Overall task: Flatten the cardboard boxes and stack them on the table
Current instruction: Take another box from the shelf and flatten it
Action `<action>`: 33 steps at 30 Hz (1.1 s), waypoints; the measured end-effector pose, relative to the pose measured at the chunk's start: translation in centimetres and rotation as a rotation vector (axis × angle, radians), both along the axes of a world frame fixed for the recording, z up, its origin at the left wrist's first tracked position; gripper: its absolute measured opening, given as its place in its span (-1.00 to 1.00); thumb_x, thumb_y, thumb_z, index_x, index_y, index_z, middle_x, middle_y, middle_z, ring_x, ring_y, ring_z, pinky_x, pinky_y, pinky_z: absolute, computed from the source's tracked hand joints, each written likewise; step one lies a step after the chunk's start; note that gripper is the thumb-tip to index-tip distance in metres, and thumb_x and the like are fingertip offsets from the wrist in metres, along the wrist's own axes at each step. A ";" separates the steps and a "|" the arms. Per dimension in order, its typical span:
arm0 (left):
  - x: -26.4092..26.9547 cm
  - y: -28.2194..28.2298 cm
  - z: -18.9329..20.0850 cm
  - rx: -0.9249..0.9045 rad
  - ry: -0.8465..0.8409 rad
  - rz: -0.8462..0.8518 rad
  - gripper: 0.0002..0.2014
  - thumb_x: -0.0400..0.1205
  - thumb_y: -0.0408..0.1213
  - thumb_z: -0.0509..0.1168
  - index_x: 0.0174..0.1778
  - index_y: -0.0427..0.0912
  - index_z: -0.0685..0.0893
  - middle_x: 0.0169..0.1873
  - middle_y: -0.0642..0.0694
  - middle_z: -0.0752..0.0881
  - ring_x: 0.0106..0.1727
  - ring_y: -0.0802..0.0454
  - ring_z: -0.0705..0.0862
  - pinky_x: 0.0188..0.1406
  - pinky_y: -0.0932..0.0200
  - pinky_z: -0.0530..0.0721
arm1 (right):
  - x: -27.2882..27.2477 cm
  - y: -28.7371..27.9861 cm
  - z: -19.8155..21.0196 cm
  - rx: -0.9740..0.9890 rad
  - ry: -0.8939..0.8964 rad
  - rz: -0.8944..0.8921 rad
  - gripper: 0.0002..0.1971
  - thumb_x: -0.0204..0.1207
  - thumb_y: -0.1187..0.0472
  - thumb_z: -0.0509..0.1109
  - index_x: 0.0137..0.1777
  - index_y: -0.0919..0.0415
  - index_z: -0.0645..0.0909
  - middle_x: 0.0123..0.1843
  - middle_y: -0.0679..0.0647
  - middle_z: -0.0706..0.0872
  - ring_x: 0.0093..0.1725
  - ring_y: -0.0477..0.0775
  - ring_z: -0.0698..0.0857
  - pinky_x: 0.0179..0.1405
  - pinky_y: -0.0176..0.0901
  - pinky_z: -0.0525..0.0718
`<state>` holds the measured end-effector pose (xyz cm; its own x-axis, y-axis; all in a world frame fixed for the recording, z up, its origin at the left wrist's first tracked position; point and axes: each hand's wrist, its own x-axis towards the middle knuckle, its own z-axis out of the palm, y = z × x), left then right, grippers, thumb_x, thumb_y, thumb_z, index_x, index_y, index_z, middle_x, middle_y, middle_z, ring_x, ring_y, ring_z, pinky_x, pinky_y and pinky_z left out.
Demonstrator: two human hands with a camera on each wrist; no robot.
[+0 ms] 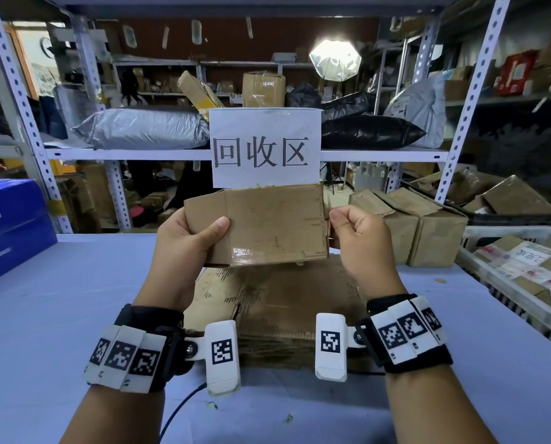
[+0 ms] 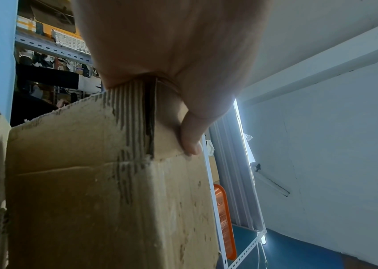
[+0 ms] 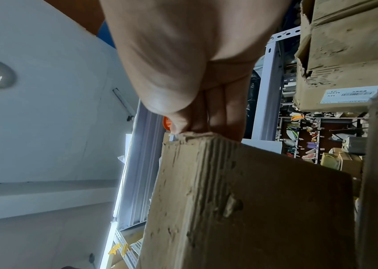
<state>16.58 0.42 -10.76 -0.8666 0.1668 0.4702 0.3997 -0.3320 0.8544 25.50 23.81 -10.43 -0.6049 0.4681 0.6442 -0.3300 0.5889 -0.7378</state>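
Note:
I hold a worn brown cardboard box [image 1: 267,224] in the air above the table, its broad face toward me. My left hand [image 1: 191,233] grips its left end, thumb across the front face and fingers behind. In the left wrist view the thumb [image 2: 190,134] presses a flap of the box [image 2: 105,200]. My right hand [image 1: 354,232] pinches the box's right edge. The right wrist view shows its fingers [image 3: 220,112] curled on a torn flap [image 3: 241,200]. Below lies a stack of flattened cardboard [image 1: 287,309] on the blue table [image 1: 59,315].
Brown boxes [image 1: 421,225] stand on the table at the right, beside a white crate [image 1: 492,270] holding labelled parcels. A blue carton [image 1: 8,225] sits at the left edge. Metal shelving [image 1: 171,153] with bagged parcels and a white paper sign [image 1: 264,147] rises behind the table.

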 end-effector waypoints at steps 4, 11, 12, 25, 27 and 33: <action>-0.2 -0.1 0.0 0.004 -0.001 0.012 -0.83 0.64 -0.42 0.46 0.07 -0.08 0.75 -0.09 0.05 0.88 -0.09 0.13 0.85 -0.28 0.21 0.79 | 0.0 0.1 -0.1 -0.072 -0.014 0.076 -0.76 0.75 0.14 0.26 -0.03 0.17 0.74 -0.16 0.29 0.79 -0.08 0.38 0.77 0.02 0.40 0.74; -0.4 -0.2 -0.2 0.018 -0.039 0.011 -0.83 0.64 -0.41 0.46 0.08 -0.09 0.75 -0.10 0.04 0.88 -0.11 0.11 0.85 -0.27 0.15 0.81 | 0.4 -0.3 -0.3 -0.155 0.054 0.186 -0.83 0.56 0.21 0.54 -0.10 -0.14 0.78 -0.18 -0.22 0.86 -0.18 -0.19 0.81 -0.11 -0.20 0.77; -0.4 -0.2 -0.3 0.020 -0.043 0.013 -0.84 0.64 -0.41 0.46 0.07 -0.08 0.75 -0.10 0.04 0.88 -0.11 0.11 0.84 -0.26 0.14 0.81 | 0.4 -0.3 -0.2 -0.171 0.057 0.180 -0.83 0.58 0.24 0.52 -0.09 -0.10 0.79 -0.24 -0.25 0.84 -0.27 -0.22 0.75 -0.22 -0.27 0.73; -1.1 -0.6 0.7 -0.028 -0.003 0.016 -0.79 0.64 -0.40 0.47 0.18 -0.17 0.77 -0.03 -0.03 0.87 -0.07 0.07 0.84 -0.31 0.14 0.78 | 1.2 -0.8 0.5 -0.599 0.079 0.582 -0.71 0.68 0.32 0.23 -0.21 0.09 0.70 -0.32 -0.03 0.66 -0.41 -0.12 0.51 -0.42 -0.27 0.39; -1.3 -0.3 1.5 -0.047 0.017 0.019 -0.78 0.65 -0.40 0.47 0.21 -0.20 0.75 0.00 -0.07 0.86 -0.05 0.04 0.83 -0.30 0.13 0.78 | 1.3 -0.7 0.7 -0.670 0.124 0.619 -0.73 0.63 0.28 0.24 -0.26 0.07 0.68 -0.35 -0.06 0.64 -0.43 -0.14 0.49 -0.44 -0.27 0.36; -2.4 1.0 3.5 -0.095 0.043 0.044 -0.70 0.65 -0.40 0.47 0.30 -0.22 0.71 0.09 -0.10 0.84 -0.04 0.11 0.84 -0.21 0.24 0.78 | 1.3 -0.1 1.3 -0.692 0.189 0.650 -0.81 0.47 0.19 0.31 -0.32 0.05 0.71 -0.34 -0.04 0.64 -0.40 -0.11 0.51 -0.42 -0.28 0.41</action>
<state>14.18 1.45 -7.27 -0.8533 0.1750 0.4913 0.4493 -0.2315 0.8629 26.75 23.72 -9.16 -0.7940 0.3915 0.4651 -0.5870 -0.2951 -0.7539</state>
